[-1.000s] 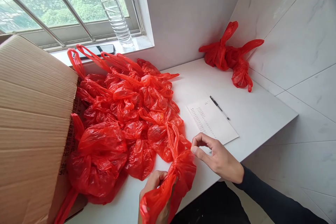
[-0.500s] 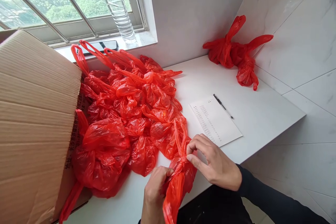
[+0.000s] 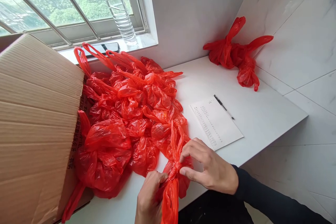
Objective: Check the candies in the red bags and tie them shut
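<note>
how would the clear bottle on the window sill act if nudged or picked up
The clear bottle would probably tip if pushed high up, being tall and narrow. It may feel heavy, as clear liquid seems to fill much of it. Its ribbed side might squeeze in a little.

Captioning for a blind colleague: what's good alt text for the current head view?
A left hand grips a knotted red bag at a white table; the right hand touches the knot. A heap of red bags and a cardboard box are on the left; a written sheet and pen lie beyond.
</note>
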{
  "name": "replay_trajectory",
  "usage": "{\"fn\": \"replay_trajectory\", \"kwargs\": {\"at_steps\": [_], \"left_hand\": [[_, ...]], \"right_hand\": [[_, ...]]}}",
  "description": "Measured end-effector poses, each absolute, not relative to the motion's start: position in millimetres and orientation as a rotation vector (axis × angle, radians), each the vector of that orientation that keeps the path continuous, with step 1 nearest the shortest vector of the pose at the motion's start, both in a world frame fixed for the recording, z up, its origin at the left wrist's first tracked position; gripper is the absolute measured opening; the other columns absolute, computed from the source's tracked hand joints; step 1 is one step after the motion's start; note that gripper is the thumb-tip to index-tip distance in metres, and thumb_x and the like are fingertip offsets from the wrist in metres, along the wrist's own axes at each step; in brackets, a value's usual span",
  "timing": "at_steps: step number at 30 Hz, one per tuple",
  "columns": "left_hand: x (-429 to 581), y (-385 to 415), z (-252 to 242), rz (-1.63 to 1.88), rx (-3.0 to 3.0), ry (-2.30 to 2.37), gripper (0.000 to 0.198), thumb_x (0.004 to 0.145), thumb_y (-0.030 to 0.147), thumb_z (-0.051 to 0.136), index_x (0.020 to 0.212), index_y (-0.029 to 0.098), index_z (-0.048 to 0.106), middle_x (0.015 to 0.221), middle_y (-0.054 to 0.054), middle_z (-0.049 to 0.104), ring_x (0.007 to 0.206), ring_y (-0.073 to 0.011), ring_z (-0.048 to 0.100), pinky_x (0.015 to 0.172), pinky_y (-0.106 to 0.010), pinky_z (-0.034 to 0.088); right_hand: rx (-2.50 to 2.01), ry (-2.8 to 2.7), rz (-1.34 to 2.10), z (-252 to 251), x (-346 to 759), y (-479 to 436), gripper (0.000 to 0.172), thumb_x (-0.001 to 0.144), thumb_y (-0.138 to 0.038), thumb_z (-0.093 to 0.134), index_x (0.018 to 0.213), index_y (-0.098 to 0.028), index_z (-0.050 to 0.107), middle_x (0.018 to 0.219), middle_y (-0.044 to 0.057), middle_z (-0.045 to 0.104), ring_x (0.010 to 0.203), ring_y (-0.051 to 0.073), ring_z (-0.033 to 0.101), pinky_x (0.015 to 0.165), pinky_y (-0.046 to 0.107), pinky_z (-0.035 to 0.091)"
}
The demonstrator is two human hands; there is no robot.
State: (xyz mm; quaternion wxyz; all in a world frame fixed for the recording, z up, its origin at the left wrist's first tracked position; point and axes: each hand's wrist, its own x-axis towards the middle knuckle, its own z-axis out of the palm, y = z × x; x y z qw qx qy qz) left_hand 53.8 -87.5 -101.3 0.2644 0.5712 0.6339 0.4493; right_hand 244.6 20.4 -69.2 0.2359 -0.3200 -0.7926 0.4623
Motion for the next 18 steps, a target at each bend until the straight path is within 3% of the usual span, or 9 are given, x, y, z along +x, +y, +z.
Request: {"fn": "replay_trajectory", "kwargs": {"at_steps": [3, 8, 11, 14, 18], "left_hand": [[57.3, -89.5, -101.1, 1.238, 1.541, 1.740, 0.027, 0.095, 0.036, 0.055, 0.072, 0.022, 0.057, 0.063, 0.001, 0.048, 0.058, -0.0143, 0.042, 0.055, -0.028, 0.034], [54.1, -95.8, -107.0, 1.296, 1.501, 1.777, 0.025, 0.095, 0.033, 0.055, 0.073, 0.022, 0.054, 0.065, 0.001, 0.045, 0.059, -0.0138, 0.040, 0.056, -0.028, 0.030], [54.9, -95.4, -107.2, 1.324, 1.516, 1.751, 0.018, 0.093, 0.027, 0.058, 0.076, 0.023, 0.055, 0.065, 0.001, 0.046, 0.060, -0.0145, 0.040, 0.056, -0.027, 0.031], [54.7, -92.8, -105.2, 1.295, 1.580, 1.702, 0.013, 0.091, 0.024, 0.060, 0.078, 0.023, 0.057, 0.064, 0.001, 0.049, 0.061, -0.0151, 0.041, 0.055, -0.027, 0.033], [48.3, -92.0, -103.5, 1.152, 1.728, 1.646, 0.008, 0.088, 0.020, 0.064, 0.084, 0.024, 0.059, 0.066, 0.001, 0.052, 0.062, -0.0153, 0.045, 0.058, -0.027, 0.038]], "right_hand": [[-0.910, -2.187, 1.222, -71.0, 242.7, 19.9, 0.011, 0.095, -0.023, 0.062, 0.087, -0.022, 0.054, 0.088, 0.000, 0.060, 0.085, 0.018, 0.052, 0.082, 0.037, 0.042], [-1.082, -2.100, 1.157, -69.5, 256.7, 31.3, 0.014, 0.099, -0.022, 0.053, 0.085, -0.023, 0.050, 0.086, 0.001, 0.057, 0.082, 0.019, 0.052, 0.079, 0.037, 0.043], [-0.990, -2.132, 1.198, -67.4, 256.8, 30.6, 0.004, 0.097, -0.025, 0.059, 0.096, -0.024, 0.055, 0.096, 0.002, 0.061, 0.092, 0.020, 0.054, 0.085, 0.038, 0.043], [-0.877, -2.203, 1.236, -68.0, 247.4, 21.9, 0.017, 0.092, -0.025, 0.067, 0.106, -0.025, 0.057, 0.104, 0.002, 0.063, 0.097, 0.021, 0.054, 0.088, 0.038, 0.042], [-0.895, -2.210, 1.217, -70.0, 238.0, 12.6, 0.012, 0.092, -0.017, 0.064, 0.090, -0.023, 0.054, 0.090, 0.000, 0.061, 0.086, 0.019, 0.051, 0.082, 0.037, 0.042]]}}
